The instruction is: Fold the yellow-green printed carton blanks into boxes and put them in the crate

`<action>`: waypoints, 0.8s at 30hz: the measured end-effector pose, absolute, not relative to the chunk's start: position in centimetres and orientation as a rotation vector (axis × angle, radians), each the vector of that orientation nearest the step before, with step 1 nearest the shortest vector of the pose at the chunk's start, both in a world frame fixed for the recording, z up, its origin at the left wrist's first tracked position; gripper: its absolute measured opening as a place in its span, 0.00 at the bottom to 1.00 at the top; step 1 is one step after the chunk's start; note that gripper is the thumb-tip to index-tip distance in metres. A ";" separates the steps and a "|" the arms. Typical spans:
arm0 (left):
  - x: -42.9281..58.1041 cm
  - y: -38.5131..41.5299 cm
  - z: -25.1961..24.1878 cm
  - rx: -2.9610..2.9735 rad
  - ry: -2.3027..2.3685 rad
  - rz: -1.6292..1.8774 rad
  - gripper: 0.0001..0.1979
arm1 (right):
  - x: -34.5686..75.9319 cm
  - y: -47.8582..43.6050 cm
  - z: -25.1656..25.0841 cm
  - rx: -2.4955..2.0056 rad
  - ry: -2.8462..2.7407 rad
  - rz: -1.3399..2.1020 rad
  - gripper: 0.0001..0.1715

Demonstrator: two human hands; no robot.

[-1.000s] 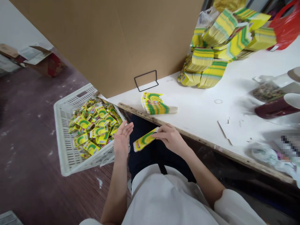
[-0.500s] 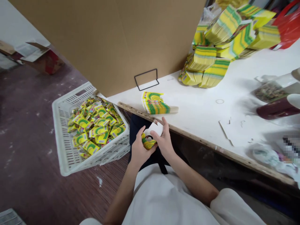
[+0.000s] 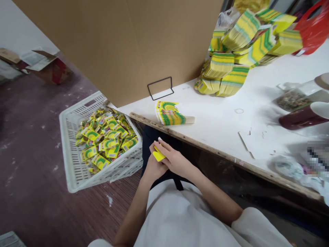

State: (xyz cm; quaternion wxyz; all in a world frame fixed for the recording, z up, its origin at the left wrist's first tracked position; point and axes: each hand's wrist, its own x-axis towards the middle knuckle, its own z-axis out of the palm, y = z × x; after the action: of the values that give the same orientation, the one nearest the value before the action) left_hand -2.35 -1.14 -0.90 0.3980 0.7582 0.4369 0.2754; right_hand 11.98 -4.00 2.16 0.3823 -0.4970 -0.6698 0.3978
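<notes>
Between my two hands, above my lap at the table's edge, is a small yellow carton (image 3: 158, 155), mostly covered by fingers. My left hand (image 3: 153, 168) is wrapped round it from below and the left. Over its top and right side lie the fingers of my right hand (image 3: 175, 159), closed on it. Just beyond, a fanned stack of flat yellow-green cartons (image 3: 171, 114) rests on the white table (image 3: 213, 120). To the left stands a white plastic crate (image 3: 67, 151) filled with folded cartons of the same print (image 3: 109, 137).
A tall cardboard sheet or box (image 3: 133, 48) stands at the back, with a black wire stand (image 3: 161, 88) at its foot. Bundles of flat cartons (image 3: 227, 73) are piled behind. At right are a dark red cup (image 3: 300, 118), a jar (image 3: 293, 101) and paper scraps (image 3: 246, 145).
My hands have turned the carton and drawn closer together. Its white flap and round hole no longer show, only a yellow side. My right hand has moved over the carton.
</notes>
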 end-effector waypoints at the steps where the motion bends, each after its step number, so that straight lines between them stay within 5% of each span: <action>1: -2.3 -1.1 -0.9 1.925 1.109 0.700 0.24 | 12.1 -4.0 1.9 -1.272 -1.730 0.990 0.37; 5: -2.5 -1.0 -0.1 1.877 1.292 0.756 0.35 | 13.1 -3.5 1.0 -1.267 -1.599 0.868 0.40; 9: -3.2 -0.5 0.9 1.804 1.279 0.636 0.30 | 13.9 -3.5 1.2 -1.202 -1.720 0.929 0.36; 15: -3.6 0.2 2.1 1.817 1.209 0.455 0.50 | 15.9 -2.8 2.3 -1.240 -1.947 0.969 0.17; 19: -3.5 0.3 2.6 1.833 1.072 0.347 0.54 | 17.3 -2.5 2.9 -1.094 -2.029 1.052 0.09; 24: -3.3 0.8 1.8 1.674 1.152 0.615 0.50 | 15.4 -2.5 1.8 -1.142 -1.767 0.944 0.27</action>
State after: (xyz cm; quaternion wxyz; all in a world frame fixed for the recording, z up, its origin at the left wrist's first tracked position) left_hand -3.31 0.83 1.85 0.4878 0.6883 0.4737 0.2528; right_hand 15.42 -2.47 1.76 0.4057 -0.4528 -0.7002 0.3743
